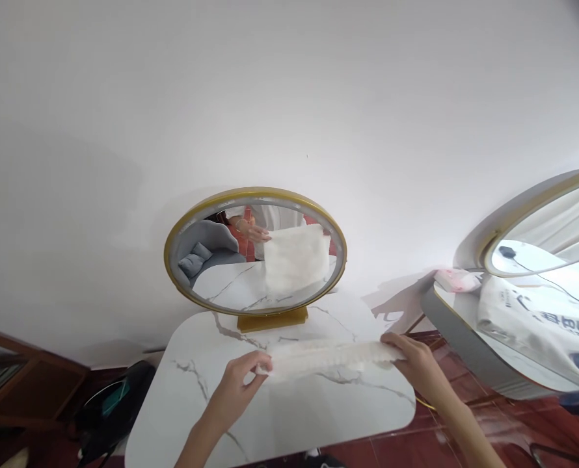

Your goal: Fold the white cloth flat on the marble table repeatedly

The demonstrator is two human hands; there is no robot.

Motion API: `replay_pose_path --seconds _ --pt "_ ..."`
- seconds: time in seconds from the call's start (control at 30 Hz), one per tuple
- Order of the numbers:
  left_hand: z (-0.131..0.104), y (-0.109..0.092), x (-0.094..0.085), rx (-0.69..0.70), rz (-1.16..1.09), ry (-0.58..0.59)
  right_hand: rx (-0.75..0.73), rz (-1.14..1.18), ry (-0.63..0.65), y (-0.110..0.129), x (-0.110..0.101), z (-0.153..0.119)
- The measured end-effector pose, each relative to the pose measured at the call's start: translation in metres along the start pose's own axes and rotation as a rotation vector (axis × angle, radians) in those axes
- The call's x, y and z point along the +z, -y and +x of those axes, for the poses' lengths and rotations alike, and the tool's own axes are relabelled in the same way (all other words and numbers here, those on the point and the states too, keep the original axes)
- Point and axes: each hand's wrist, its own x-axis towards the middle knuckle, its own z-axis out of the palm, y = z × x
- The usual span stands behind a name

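A thin white cloth (331, 359) is stretched between my two hands, above the marble-patterned tabletop (187, 403). Its left end is pinched between the thumb and fingers of my left hand (243, 380). My right hand (411, 357) grips the other end near the table's right side. From above the cloth appears as a narrow, slightly blurred strip. The oval gold-framed mirror (255, 192) behind it reflects the cloth as a hanging rectangle.
A gold base (272, 320) supports the mirror at the table's back, against a white wall (289, 97). To the right, a second table (470, 344) bears a printed white cloth item (538, 318) and a pink-and-white packet (458, 279). A black bag (118, 403) is at the left.
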Motion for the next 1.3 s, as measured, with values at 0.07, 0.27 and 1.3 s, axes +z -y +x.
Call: replay_pose_path --seconds 0.07,0.27,1.3 --pt "0.009 -0.014 -0.008 -0.046 -0.037 0.013 0.114 0.100 0.038 -0.002 -0.026 -0.001" --pt "0.087 0.011 0.015 -0.125 -0.202 0.060 0.319 0.273 0.179 -0.024 -0.047 0.043" --pt "0.147 0.130 0.278 0.025 0.503 -0.100 0.246 -0.400 0.123 -0.149 0.202 0.001"
